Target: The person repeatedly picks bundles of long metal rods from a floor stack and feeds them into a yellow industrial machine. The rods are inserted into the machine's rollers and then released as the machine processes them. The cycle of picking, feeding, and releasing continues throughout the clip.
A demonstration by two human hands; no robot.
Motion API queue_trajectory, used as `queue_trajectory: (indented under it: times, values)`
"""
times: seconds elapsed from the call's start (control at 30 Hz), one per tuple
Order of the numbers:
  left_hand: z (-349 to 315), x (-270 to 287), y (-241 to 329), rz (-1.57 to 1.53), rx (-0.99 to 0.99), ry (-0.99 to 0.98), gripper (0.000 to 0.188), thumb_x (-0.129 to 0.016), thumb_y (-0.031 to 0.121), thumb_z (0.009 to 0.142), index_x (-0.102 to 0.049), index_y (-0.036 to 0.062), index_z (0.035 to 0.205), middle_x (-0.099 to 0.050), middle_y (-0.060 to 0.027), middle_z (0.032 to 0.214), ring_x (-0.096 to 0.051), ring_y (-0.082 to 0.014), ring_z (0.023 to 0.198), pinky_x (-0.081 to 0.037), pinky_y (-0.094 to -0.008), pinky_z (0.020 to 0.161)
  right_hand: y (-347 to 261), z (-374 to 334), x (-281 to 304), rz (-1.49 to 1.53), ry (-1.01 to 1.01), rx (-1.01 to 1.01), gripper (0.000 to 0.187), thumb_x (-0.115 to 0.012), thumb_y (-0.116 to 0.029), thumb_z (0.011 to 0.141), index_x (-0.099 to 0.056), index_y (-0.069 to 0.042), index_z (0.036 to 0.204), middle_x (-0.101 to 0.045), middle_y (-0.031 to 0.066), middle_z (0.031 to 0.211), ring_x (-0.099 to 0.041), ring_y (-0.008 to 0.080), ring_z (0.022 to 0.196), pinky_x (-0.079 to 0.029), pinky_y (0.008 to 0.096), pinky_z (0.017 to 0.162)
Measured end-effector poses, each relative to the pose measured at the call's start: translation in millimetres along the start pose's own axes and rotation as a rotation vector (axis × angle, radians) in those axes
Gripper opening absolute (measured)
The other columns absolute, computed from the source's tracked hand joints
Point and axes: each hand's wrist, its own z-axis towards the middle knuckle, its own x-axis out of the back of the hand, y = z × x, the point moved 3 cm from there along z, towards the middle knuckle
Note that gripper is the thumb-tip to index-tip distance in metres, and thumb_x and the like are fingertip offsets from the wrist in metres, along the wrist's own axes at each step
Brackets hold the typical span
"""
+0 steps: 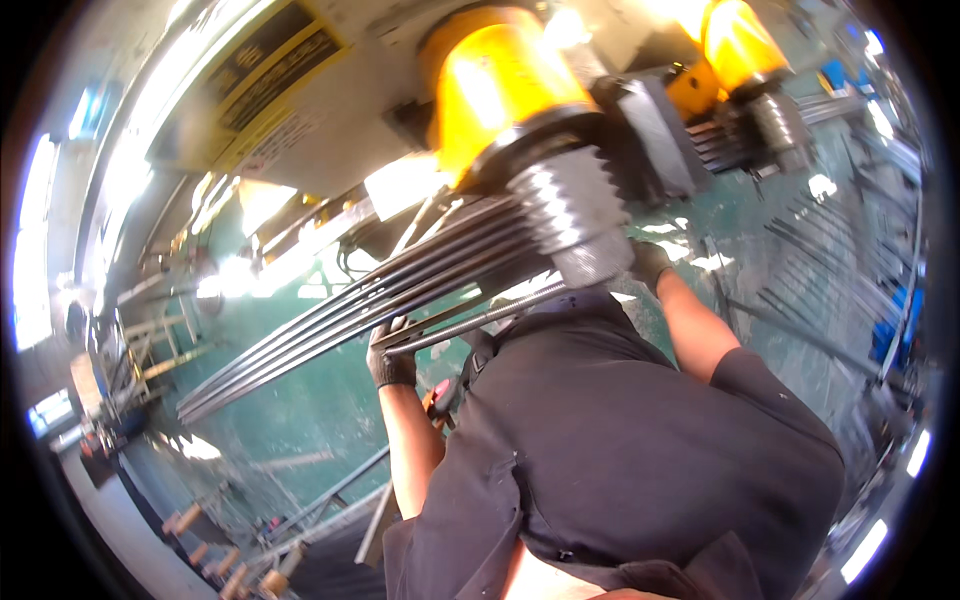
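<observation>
Long dark metal bars (pixel 330 325) lie in a bundle, running from the machine down toward the left. My left hand (pixel 393 355), in a dark glove, has its fingers closed at the bundle's near side, around a metal bar. Beside that hand ends a thin ridged rod (pixel 480 322), which slants up to a grey ribbed metal cylinder (pixel 570 205) under a yellow housing (pixel 510 90). My right hand (pixel 650 263), also gloved, is close to the cylinder's lower right side. Its fingers are mostly hidden there, so what it touches does not show.
A second yellow housing (pixel 740 45) with its own ribbed cylinder (pixel 780 130) stands at the upper right. More metal bars (pixel 820 250) lie to the right. A green floor (pixel 270 420) spreads below. Racks and wooden blocks (pixel 230 565) are at the lower left.
</observation>
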Motion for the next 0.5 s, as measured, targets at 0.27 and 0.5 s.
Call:
queue_trajectory:
  times: [0.27, 0.5]
  values:
    - [-11, -24, 2, -1.782, 1.053, -0.019, 0.058, -0.052, 0.041, 0.110, -0.045, 0.0025, 0.154, -0.054, -0.0202, 0.152, -0.053, -0.0414, 0.138, -0.046, -0.0559, 0.115, -47, -101, -104, 1.270, 0.166, -0.547, 0.031, -0.059, -0.031, 0.104, -0.072, -0.006, 0.091, -0.071, 0.0106, 0.086, -0.068, 0.0257, 0.072, -0.054, 0.0396, 0.065]
    - [-41, -19, 8, -1.900, 1.006, -0.004, 0.051, -0.062, 0.031, 0.107, -0.050, 0.0008, 0.146, -0.061, -0.0207, 0.136, -0.064, -0.0407, 0.117, -0.053, -0.0591, 0.106, -84, -179, -39, 1.892, 0.107, -1.035, 0.032, -0.060, -0.033, 0.104, -0.069, -0.004, 0.095, -0.070, 0.0082, 0.080, -0.067, 0.0219, 0.066, -0.055, 0.0377, 0.062]
